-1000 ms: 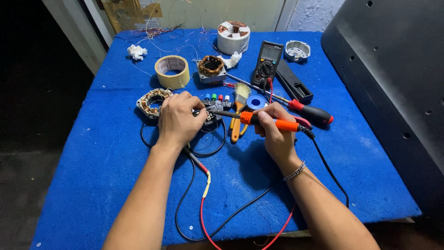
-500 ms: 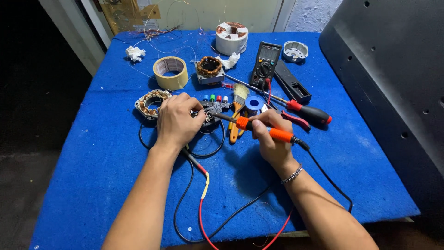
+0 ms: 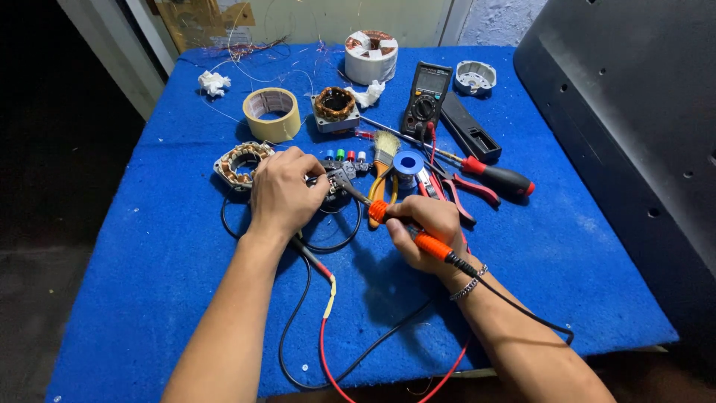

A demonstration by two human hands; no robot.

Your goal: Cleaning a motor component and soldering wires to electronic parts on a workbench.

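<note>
My right hand grips an orange-handled soldering iron like a pen, its tip pointing left at a small dark electrical part. My left hand is closed over that part and its wires, pinning them to the blue mat. Black and red wires run from under the left hand toward the near edge. The part itself is mostly hidden by my fingers.
Behind the hands lie a tape roll, wound stators, a multimeter, a small brush, a blue solder spool, red pliers, a red-handled screwdriver. A dark panel stands at the right.
The soldering iron's tip has moved left, closer to the part under my left hand. The left hand has stayed in place.
</note>
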